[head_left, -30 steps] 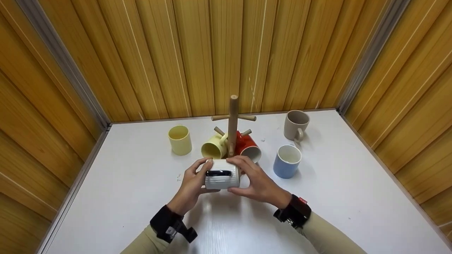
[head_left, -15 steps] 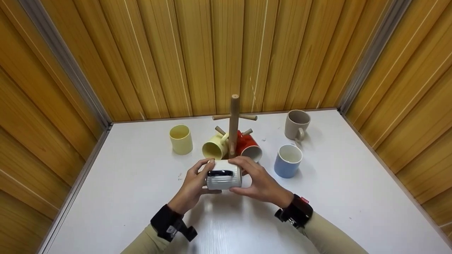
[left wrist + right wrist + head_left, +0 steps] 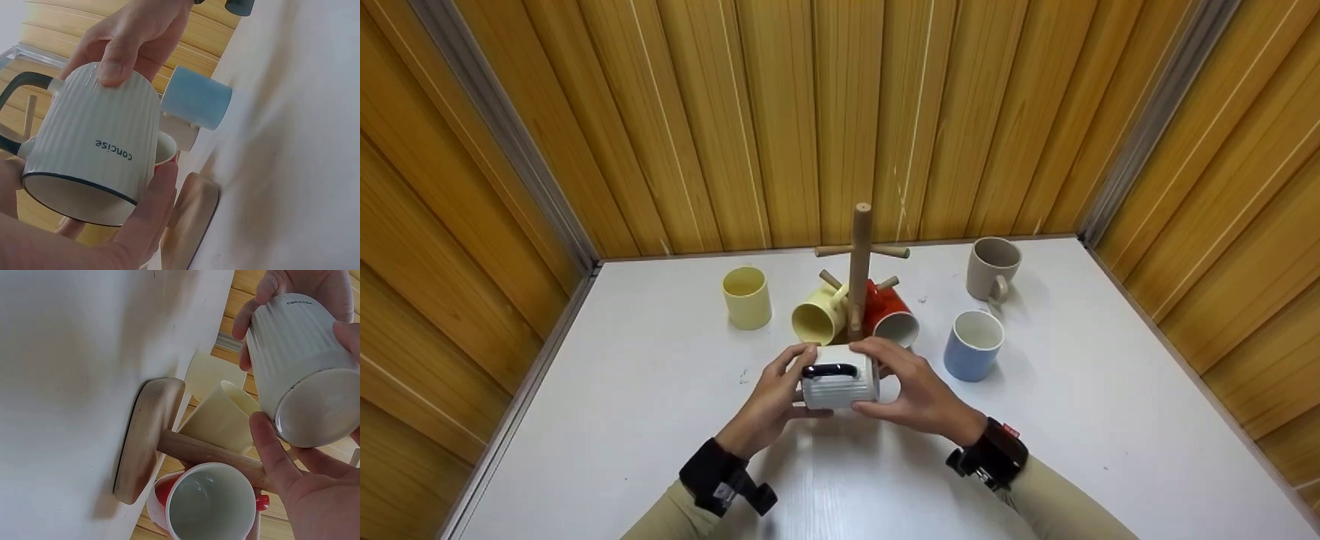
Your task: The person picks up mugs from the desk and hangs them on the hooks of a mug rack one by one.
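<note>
A white ribbed mug point(image 3: 840, 391) with a black handle lies sideways in the air between my two hands, its handle facing up toward the head camera. My left hand point(image 3: 771, 397) grips its left end, at the dark-edged mouth. At the base end, my right hand point(image 3: 921, 391) holds it with the thumb below and fingers over the top. The word "concise" shows on its side in the left wrist view. Just beyond stands a wooden mug tree point(image 3: 860, 262), where a yellow mug point(image 3: 816, 321) and a red mug point(image 3: 888, 301) hang from lower pegs.
Another yellow mug point(image 3: 748, 309) stands upright on the white table point(image 3: 622, 420) to the left. On the right are a blue mug point(image 3: 969, 360) and, farther back, a taupe mug point(image 3: 987, 276). Two upper pegs of the tree carry no mug. Wood-patterned walls point(image 3: 780, 135) enclose the table.
The scene has drifted slightly to the right in the head view. Both hands keep their grip on the white mug, which stays in nearly the same pose before the mug tree.
</note>
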Motion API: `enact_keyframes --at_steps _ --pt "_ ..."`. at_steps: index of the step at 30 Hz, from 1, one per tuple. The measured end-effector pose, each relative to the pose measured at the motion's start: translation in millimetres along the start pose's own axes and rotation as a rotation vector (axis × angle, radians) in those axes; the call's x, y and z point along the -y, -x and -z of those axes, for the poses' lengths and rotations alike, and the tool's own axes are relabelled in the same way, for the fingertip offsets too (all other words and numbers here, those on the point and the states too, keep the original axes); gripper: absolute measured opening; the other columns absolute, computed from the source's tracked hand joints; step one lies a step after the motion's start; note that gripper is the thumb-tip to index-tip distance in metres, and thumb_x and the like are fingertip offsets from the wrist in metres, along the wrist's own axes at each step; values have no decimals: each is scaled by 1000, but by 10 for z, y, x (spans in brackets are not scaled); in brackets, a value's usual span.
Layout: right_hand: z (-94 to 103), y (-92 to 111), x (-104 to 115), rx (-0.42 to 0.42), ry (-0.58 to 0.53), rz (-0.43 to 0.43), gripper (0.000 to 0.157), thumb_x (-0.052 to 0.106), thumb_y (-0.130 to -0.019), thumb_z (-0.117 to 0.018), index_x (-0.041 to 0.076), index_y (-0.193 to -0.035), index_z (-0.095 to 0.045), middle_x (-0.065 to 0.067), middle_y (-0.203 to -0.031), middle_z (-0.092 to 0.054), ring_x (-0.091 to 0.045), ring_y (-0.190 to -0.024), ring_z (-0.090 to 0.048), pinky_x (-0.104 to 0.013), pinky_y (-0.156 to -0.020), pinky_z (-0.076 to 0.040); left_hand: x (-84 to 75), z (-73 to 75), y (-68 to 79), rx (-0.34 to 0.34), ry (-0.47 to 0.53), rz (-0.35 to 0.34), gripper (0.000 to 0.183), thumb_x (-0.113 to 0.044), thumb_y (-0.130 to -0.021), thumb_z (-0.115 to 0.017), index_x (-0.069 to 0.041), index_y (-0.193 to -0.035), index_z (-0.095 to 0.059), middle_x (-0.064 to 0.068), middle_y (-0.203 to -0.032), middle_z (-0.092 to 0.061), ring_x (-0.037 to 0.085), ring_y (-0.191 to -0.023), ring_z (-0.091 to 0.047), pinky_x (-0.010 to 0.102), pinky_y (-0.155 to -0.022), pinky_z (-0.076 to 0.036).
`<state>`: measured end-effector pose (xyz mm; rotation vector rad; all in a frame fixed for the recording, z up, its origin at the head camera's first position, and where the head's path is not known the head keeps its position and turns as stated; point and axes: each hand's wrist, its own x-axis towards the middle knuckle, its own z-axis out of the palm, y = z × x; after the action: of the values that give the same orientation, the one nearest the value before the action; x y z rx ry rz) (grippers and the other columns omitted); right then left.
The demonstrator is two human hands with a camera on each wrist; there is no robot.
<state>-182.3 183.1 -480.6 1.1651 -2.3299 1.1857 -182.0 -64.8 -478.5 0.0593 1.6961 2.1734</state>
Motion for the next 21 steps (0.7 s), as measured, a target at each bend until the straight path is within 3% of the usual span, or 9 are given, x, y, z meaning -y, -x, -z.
enact_keyframes --at_steps 7,14,17,21 --pt "41 35 -12 -2 -3 -11 73 30 -85 -86 13 -147 -50 -2 -143 -57 -13 -105 -65 -36 -79 -61 65 49 -4 88 -54 -51 61 -45 -107 -51 -10 -155 -37 18 -130 -60 33 -105 -69 53 -90 -57" --pt "116 83 -45 -10 -1 -50 72 28 -89 -82 10 -150 -48 -2 -137 -61 -15 -96 -66 -36 -77 -60 123 72 -1 170 -143 -172 62 -44 -111 -40 -13 -162 -25 22 -153 -42 38 -131 -55 50 -100 -53" --pt "165 93 -53 -17 -5 -67 72 28 -90 -81 10 -151 -47 -1 -130 -65 -16 -94 -67 -40 -76 -60 151 71 3 210 -173 -236 66 -42 -108 -46 -13 -163 -22 22 -157 -38 37 -136 -51 50 -103 -52" --pt "225 91 -66 -15 -11 -85 70 27 -91 -80 11 -151 -47 -1 -129 -65 -18 -94 -67 -44 -75 -60 176 58 -3 237 -203 -294 76 -31 -102 -64 -12 -163 -22 20 -157 -40 38 -135 -51 48 -102 -52"
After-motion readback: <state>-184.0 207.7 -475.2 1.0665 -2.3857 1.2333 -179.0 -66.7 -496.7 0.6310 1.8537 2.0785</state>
